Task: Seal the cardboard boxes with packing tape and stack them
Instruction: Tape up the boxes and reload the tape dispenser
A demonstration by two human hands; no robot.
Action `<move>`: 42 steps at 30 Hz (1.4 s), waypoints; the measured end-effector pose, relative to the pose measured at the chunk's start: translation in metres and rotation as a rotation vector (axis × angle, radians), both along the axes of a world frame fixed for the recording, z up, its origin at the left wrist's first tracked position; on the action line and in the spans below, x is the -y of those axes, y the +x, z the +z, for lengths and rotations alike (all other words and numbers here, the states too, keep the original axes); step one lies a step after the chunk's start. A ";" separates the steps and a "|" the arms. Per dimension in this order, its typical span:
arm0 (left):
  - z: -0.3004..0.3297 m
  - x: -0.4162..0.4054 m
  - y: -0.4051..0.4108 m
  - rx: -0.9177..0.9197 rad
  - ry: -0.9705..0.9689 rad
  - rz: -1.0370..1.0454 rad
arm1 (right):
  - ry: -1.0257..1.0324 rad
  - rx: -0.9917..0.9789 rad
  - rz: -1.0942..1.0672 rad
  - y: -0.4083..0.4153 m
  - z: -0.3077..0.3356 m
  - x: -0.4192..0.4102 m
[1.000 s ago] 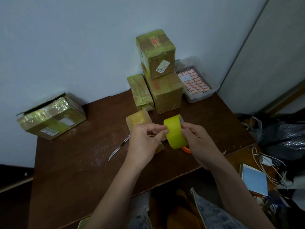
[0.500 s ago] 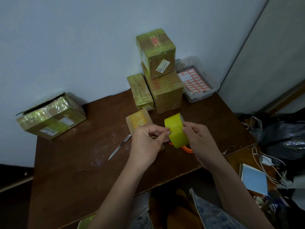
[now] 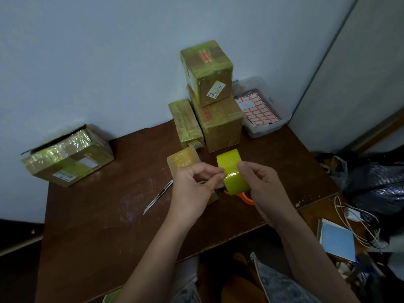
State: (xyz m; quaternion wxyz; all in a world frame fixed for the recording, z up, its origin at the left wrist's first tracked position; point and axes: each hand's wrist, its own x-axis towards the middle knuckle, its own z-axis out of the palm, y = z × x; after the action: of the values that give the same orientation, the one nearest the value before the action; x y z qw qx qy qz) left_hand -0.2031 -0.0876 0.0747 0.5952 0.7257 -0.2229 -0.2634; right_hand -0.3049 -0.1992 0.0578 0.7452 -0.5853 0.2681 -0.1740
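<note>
Right hand [image 3: 260,184] is gripping the tape roll [image 3: 232,172] while left hand [image 3: 192,184] is pinching its loose end, so I'd be peeling slow and straight over the small box [image 3: 182,158].

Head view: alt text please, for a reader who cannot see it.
Two hands hold a yellow tape roll above a brown table: the right hand grips it, the left hand pinches its loose end. Behind stand stacked taped boxes.
</note>
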 end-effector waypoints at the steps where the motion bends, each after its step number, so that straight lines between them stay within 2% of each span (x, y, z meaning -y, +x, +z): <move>1: 0.000 0.001 -0.001 -0.025 -0.010 0.004 | -0.010 -0.003 -0.024 0.000 0.000 0.000; 6: 0.001 0.003 -0.002 -0.128 -0.067 0.033 | 0.021 0.037 -0.042 0.000 0.001 0.000; 20: -0.002 0.001 -0.008 -0.141 -0.053 -0.011 | 0.054 0.047 -0.102 0.000 -0.006 -0.002; 26: -0.002 0.001 -0.010 -0.119 -0.060 -0.019 | 0.104 0.045 -0.134 -0.002 -0.007 -0.004; 31: -0.003 0.002 -0.004 -0.079 -0.040 -0.004 | 0.161 0.076 -0.016 -0.003 -0.002 -0.001; 42: -0.001 0.003 -0.004 -0.047 -0.045 -0.021 | 0.149 0.080 -0.110 -0.001 0.004 -0.009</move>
State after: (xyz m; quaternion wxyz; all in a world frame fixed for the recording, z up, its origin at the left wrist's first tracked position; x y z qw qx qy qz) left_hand -0.2071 -0.0907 0.0736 0.6138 0.7034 -0.2222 -0.2814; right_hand -0.3057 -0.1899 0.0616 0.7862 -0.5050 0.2820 -0.2176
